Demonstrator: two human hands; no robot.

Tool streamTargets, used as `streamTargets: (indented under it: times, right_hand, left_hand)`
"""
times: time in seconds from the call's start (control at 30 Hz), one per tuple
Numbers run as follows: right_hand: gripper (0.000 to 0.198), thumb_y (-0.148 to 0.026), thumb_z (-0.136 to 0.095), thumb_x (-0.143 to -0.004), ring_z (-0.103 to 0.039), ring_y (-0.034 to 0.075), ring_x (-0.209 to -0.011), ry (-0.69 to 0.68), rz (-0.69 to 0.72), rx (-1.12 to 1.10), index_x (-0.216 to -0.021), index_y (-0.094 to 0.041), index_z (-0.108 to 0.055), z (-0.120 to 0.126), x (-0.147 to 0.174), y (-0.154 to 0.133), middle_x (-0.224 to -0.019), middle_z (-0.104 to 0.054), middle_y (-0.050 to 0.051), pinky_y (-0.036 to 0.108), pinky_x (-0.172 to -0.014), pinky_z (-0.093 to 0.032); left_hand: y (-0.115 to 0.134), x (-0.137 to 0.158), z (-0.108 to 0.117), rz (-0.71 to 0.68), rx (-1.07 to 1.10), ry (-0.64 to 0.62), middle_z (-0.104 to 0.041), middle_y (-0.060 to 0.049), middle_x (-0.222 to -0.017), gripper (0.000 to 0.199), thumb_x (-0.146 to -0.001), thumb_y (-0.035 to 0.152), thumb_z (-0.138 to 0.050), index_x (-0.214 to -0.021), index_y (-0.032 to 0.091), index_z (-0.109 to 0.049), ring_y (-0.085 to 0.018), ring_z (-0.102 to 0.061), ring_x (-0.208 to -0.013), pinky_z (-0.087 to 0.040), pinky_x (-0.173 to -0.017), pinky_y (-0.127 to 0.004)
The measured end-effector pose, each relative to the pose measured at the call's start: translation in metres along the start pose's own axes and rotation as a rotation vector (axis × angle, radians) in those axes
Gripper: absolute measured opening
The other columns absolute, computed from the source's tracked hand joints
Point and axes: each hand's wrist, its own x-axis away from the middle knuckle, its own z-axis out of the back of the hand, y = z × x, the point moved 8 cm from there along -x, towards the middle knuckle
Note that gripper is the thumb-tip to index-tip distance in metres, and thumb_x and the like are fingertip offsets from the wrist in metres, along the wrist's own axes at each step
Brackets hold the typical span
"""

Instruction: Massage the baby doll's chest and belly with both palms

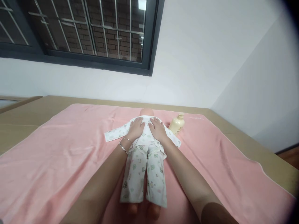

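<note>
A baby doll [146, 137] in white printed pyjamas lies on a pink sheet, its head away from me and its feet towards me. My left hand [135, 127] rests flat on the left side of its upper body, fingers stretched out; a silver bangle circles that wrist. Opposite it, my right hand [157, 129] lies flat on the right side, fingers extended. The doll's sleeves spread out to both sides, and its face does not show. Just beyond my right hand, a cream pump bottle [177, 123] stands tilted beside the right sleeve.
The pink sheet [70, 149] covers most of a wooden tabletop [247, 140] and has wrinkles on both sides. A white wall [187, 62] rises behind the table. Above it at left is a dark-framed window [149, 59] with metal bars.
</note>
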Motion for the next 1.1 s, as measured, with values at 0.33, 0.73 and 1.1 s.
streamTargets:
  times: [0.33, 0.73, 1.1]
  right_hand:
    - [0.038, -0.022, -0.035, -0.096, -0.062, 0.024, -0.112, -0.061, 0.170, -0.006, -0.120, -0.023, -0.065, 0.039, 0.026, -0.062, -0.120, -0.069, 0.008, 0.038, -0.105, -0.039]
    - [0.056, -0.042, -0.028, -0.103, -0.021, 0.027, -0.149, -0.123, 0.080, -0.074, -0.150, -0.013, -0.037, 0.003, -0.006, 0.008, -0.158, -0.031, 0.014, 0.048, -0.120, -0.017]
    - [0.049, -0.036, -0.034, -0.101, -0.027, 0.022, -0.148, -0.190, 0.223, -0.146, -0.145, -0.020, -0.047, 0.012, 0.007, -0.028, -0.155, -0.039, 0.005, 0.041, -0.121, -0.022]
  left_hand:
    - [0.044, 0.019, 0.031, -0.120, -0.076, -0.046, -0.068, -0.013, -0.124, 0.035, -0.092, 0.019, -0.037, -0.112, 0.017, -0.066, -0.025, -0.063, -0.115, -0.046, -0.101, -0.037]
    - [0.006, 0.004, 0.004, -0.032, -0.076, -0.125, -0.030, -0.013, -0.160, 0.057, -0.099, 0.046, -0.032, -0.148, 0.018, -0.038, -0.028, -0.023, -0.149, -0.019, -0.120, -0.049]
    - [0.008, 0.002, 0.001, -0.033, -0.026, -0.136, -0.035, -0.012, -0.158, 0.051, -0.097, 0.032, -0.034, -0.145, 0.016, -0.044, -0.026, -0.027, -0.148, -0.023, -0.119, -0.046]
